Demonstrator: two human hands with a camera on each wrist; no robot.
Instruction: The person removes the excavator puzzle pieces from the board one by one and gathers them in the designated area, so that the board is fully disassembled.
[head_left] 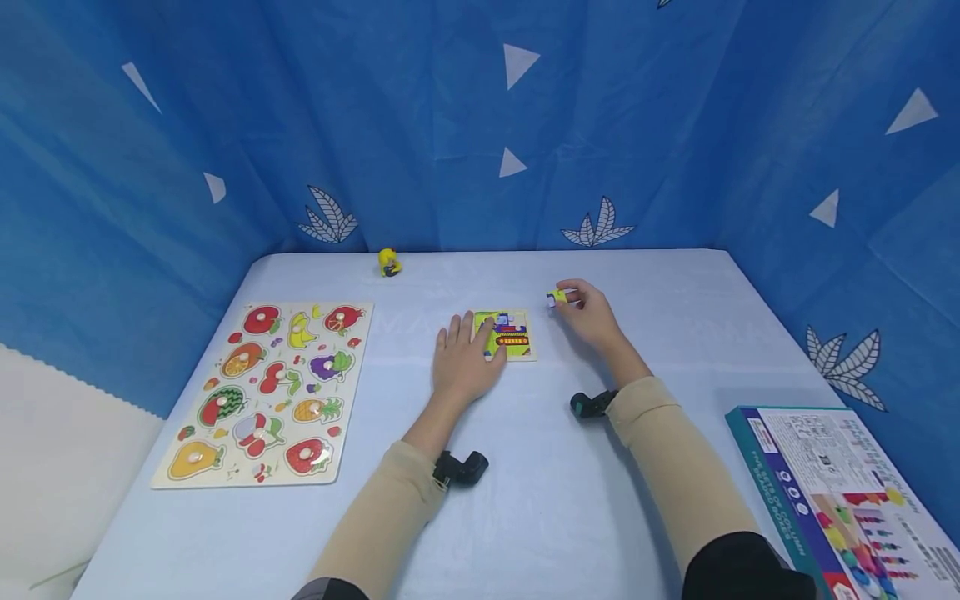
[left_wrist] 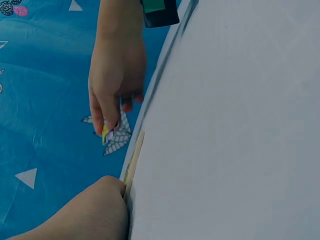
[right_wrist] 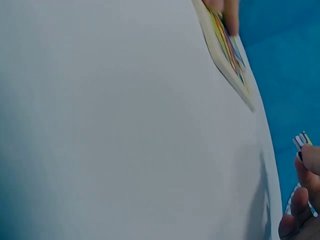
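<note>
A small square jigsaw board (head_left: 522, 355) with a yellow border and a vehicle picture lies mid-table. My left hand (head_left: 462, 367) rests on its left side, fingers spread, the thumb and index finger reaching over the picture. To the right of the board, my right hand (head_left: 591, 317) pinches a small yellow-and-white puzzle piece (head_left: 556, 297) above the table. That piece (right_wrist: 301, 141) shows striped colours in the right wrist view, apart from the board (right_wrist: 220, 55). In the left wrist view the left hand (left_wrist: 95, 212) hides most of the board.
On the left lies a large fruit puzzle board (head_left: 282, 417). A small yellow toy figure (head_left: 388, 262) stands near the back edge. At the front right is a printed box (head_left: 810, 442). Blue patterned cloth (head_left: 450, 108) surrounds the table (head_left: 540, 500).
</note>
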